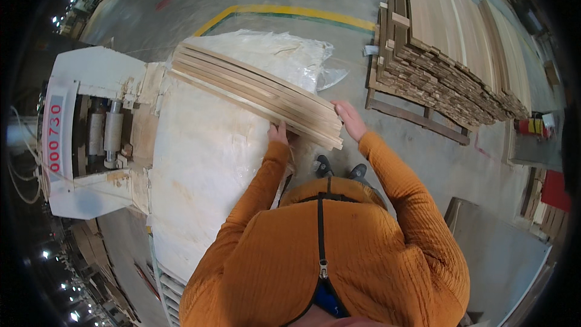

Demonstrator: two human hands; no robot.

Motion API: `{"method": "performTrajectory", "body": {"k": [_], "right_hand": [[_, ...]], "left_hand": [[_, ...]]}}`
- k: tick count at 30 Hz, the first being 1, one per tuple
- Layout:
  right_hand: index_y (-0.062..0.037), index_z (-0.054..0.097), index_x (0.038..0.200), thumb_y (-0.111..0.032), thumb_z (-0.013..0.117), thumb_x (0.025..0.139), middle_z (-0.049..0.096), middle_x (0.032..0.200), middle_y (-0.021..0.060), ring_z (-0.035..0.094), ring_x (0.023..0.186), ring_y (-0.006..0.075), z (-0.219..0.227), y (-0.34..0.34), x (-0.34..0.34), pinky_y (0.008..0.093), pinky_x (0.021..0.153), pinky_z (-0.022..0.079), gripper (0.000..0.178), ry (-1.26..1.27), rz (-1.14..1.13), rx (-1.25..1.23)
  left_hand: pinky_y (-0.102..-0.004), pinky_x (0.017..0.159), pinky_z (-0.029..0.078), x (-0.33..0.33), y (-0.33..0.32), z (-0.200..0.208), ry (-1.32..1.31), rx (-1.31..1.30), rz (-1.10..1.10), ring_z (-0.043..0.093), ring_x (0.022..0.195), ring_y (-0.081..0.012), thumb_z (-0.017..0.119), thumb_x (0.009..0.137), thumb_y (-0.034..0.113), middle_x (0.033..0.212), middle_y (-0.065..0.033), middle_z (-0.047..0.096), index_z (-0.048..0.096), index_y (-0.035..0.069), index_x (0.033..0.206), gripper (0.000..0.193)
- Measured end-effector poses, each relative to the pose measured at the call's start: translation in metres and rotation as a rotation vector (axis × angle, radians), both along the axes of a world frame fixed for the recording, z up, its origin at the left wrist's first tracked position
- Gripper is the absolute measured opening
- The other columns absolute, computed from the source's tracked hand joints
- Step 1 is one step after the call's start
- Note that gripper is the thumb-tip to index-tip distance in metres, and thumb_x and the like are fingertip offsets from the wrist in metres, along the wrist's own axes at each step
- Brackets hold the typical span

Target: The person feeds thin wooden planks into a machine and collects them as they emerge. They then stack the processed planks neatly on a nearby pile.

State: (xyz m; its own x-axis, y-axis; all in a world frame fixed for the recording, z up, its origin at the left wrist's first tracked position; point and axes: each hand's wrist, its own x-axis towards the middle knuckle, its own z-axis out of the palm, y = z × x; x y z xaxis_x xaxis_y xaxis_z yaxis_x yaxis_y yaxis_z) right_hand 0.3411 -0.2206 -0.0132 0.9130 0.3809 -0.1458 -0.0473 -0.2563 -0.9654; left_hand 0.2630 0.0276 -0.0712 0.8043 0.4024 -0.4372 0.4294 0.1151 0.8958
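A bundle of long, narrow wooden strips (260,92) lies side by side at a slant over a table covered in pale plastic sheeting (200,145). Its right end reaches out past the table's edge. My left hand (278,133) grips the bundle's near edge, with some of its fingers hidden beneath the wood. At the right end, my right hand (351,120) holds the far corner, fingertips against the strips. Both forearms wear orange-brown sleeves.
On the left stands a white machine (97,79) with metal rollers (113,127). A tall stack of wooden boards (448,30) rests on a pallet (417,118) at the far right. A yellow floor line (290,9) runs beyond the table. A grey panel (496,254) lies at lower right.
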Motion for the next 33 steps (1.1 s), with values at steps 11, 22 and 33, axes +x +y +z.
{"method": "performTrajectory", "body": {"k": [11, 22, 33], "right_hand": [[0.0003, 0.018, 0.148, -0.039, 0.042, 0.097, 0.027, 0.148, 0.0188, 0.026, 0.137, 0.0269, -0.027, 0.064, -0.039, 0.0355, 0.113, 0.019, 0.068, 0.080, -0.621, 0.523], [-0.0111, 0.025, 0.147, -0.049, 0.076, 0.068, 0.028, 0.146, 0.0244, 0.029, 0.133, 0.0416, 0.028, 0.027, -0.014, 0.0543, 0.107, 0.024, 0.101, -0.528, 0.081, -0.599], [-0.0226, 0.025, 0.148, -0.058, 0.082, 0.050, 0.030, 0.143, 0.0261, 0.040, 0.117, 0.0457, 0.060, 0.067, -0.006, 0.0547, 0.094, 0.032, 0.118, -0.495, 0.372, -1.077]], "left_hand": [[-0.0360, 0.104, 0.034, 0.007, -0.006, 0.017, -0.080, 0.012, 0.135, 0.044, 0.123, -0.0288, 0.051, 0.094, 0.014, 0.140, -0.0208, 0.039, 0.014, -0.001, 0.148, 0.067], [-0.0351, 0.060, 0.054, 0.009, -0.004, 0.022, -0.019, -0.330, 0.217, 0.062, 0.077, -0.0251, 0.053, 0.092, 0.022, 0.112, -0.0140, 0.055, 0.012, 0.018, 0.148, 0.070], [-0.0487, 0.082, 0.047, -0.044, -0.046, 0.025, 0.197, -0.568, 0.155, 0.054, 0.094, -0.0278, 0.051, 0.090, 0.044, 0.124, -0.0100, 0.048, 0.033, 0.017, 0.144, 0.063]]}}
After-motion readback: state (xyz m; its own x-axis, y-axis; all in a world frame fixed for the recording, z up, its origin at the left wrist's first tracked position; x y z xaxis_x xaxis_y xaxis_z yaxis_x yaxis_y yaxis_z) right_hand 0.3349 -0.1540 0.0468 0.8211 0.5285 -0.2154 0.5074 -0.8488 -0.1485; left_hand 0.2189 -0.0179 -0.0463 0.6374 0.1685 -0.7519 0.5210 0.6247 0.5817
